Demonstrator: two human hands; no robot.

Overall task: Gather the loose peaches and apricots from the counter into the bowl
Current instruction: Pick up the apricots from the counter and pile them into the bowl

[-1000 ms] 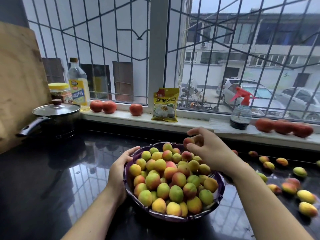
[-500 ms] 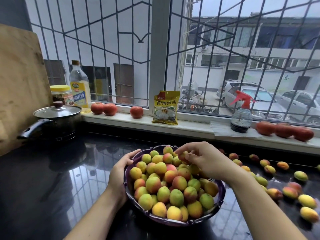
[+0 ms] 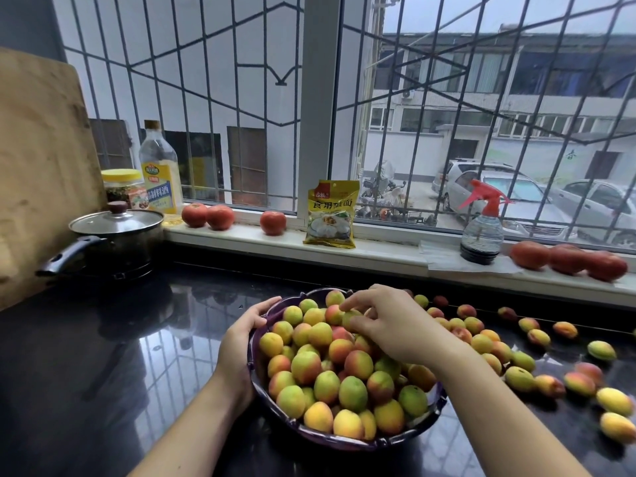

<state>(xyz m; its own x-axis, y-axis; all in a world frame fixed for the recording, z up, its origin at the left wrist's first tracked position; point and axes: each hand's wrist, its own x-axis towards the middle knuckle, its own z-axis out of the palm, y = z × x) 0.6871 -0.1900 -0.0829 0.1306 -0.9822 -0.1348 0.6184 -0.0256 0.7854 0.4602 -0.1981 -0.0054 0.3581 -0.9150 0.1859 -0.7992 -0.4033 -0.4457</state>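
A purple bowl (image 3: 344, 442) heaped with yellow, green and red peaches and apricots (image 3: 351, 394) stands on the black counter (image 3: 103, 373). My left hand (image 3: 241, 339) grips the bowl's left rim, thumb over the edge. My right hand (image 3: 389, 325) is low over the far side of the heap, its thumb and fingers curled round a greenish fruit (image 3: 349, 317) that lies on the pile. Several loose fruits (image 3: 519, 378) are scattered on the counter to the right of the bowl.
A lidded pot (image 3: 117, 235) and a wooden board (image 3: 38, 166) stand at the left. On the windowsill (image 3: 378, 256) are a bottle (image 3: 160, 170), a jar (image 3: 122, 184), tomatoes (image 3: 206, 215), a yellow packet (image 3: 332, 215), a spray bottle (image 3: 481, 228) and more tomatoes (image 3: 568, 259).
My right hand has come down from above the bowl's far rim onto the heap, bringing the fruit with it. My left hand has stayed on the rim.
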